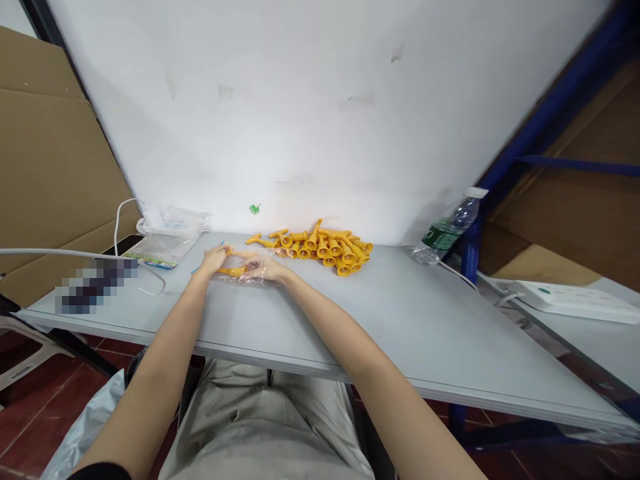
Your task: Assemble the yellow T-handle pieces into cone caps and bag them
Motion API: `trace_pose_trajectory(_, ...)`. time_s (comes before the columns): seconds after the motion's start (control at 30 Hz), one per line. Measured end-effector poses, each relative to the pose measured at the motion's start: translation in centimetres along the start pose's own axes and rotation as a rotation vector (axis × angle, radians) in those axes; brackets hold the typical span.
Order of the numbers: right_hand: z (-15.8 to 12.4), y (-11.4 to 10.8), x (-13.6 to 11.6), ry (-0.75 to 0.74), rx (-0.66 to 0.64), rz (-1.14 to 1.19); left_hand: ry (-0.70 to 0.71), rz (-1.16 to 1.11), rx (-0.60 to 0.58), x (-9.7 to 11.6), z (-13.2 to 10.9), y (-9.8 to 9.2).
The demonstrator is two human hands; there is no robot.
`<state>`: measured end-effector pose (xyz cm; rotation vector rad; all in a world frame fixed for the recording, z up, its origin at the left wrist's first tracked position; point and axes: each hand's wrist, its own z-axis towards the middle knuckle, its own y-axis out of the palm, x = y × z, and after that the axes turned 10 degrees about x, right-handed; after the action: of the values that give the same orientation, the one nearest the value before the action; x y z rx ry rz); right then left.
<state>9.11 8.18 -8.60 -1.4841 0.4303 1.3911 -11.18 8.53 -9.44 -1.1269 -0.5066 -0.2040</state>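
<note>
A clear plastic bag (256,280) lies on the table, with a yellow flared plastic horn (231,272) in or under its film. At the bag's left end, my left hand (215,259) is closed on the film, its fingertips by a small yellow tip. My right hand (267,268) has its fingers closed around the wide end of the yellow horn, with film around them. Just beyond my right hand lies a pile of similar yellow horns (333,248), most with their open ends facing me. Some fingertips are hidden by the film.
A flat bag with a coloured strip (165,250) and a white cable (117,227) lie on the left, near a blurred dark object (97,287). A plastic bottle (447,230) leans at the right. A white power strip (580,300) sits beyond the table's right edge.
</note>
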Motion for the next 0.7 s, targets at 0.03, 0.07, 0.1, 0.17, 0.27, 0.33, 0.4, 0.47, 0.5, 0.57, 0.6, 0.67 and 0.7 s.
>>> trace_pose_trajectory(0.03, 0.2, -0.1, 0.0, 0.002, -0.018, 0.02, -0.007, 0.003, -0.034, 0.2, -0.1, -0.1)
trace_pose_trajectory(0.07, 0.4, -0.1, -0.1, 0.005, -0.039, 0.042, -0.01, 0.014, -0.069, 0.5, -0.2, -0.2)
trace_pose_trajectory(0.1, 0.6, -0.1, -0.1, 0.007, -0.055, 0.066, -0.006, 0.031, -0.098, 0.7, -0.3, -0.2)
trace_pose_trajectory(0.17, 0.9, 0.0, 0.0, 0.013, -0.061, 0.105, 0.025, 0.078, -0.129, 1.1, -0.6, -0.2)
trace_pose_trajectory(0.27, 1.3, 0.1, -0.1, -0.001, -0.055, 0.114, 0.075, 0.134, -0.148, 1.4, -0.8, 0.2)
trace_pose_trajectory(0.33, 1.4, -0.1, -0.4, -0.002, -0.077, 0.09, 0.082, 0.152, -0.153, 1.4, -0.8, 0.4)
trace_pose_trajectory(0.4, 1.4, -0.8, -0.8, 0.026, -0.086, 0.065, 0.078, 0.161, -0.15, 1.1, -0.6, 0.5)
trace_pose_trajectory(0.47, 1.4, -1.9, -1.3, 0.069, -0.07, 0.039, 0.069, 0.167, -0.143, 0.6, -0.2, 0.4)
trace_pose_trajectory(0.5, 1.4, -2.6, -1.5, 0.09, -0.058, 0.018, 0.063, 0.17, -0.139, 0.3, -0.1, 0.3)
trace_pose_trajectory(0.57, 1.4, -4.1, -1.8, 0.125, -0.023, -0.065, 0.048, 0.176, -0.13, -0.4, 0.3, 0.1)
trace_pose_trajectory(0.6, 1.5, -4.8, -1.9, 0.127, 0.031, -0.132, 0.04, 0.178, -0.127, -0.7, 0.5, -0.1)
trace_pose_trajectory(0.67, 1.5, -5.8, -1.9, 0.109, 0.224, -0.317, 0.026, 0.18, -0.124, -1.1, 0.7, -0.4)
trace_pose_trajectory(0.7, 1.5, -6.0, -1.7, 0.09, 0.327, -0.416, 0.021, 0.181, -0.124, -1.3, 0.8, -0.5)
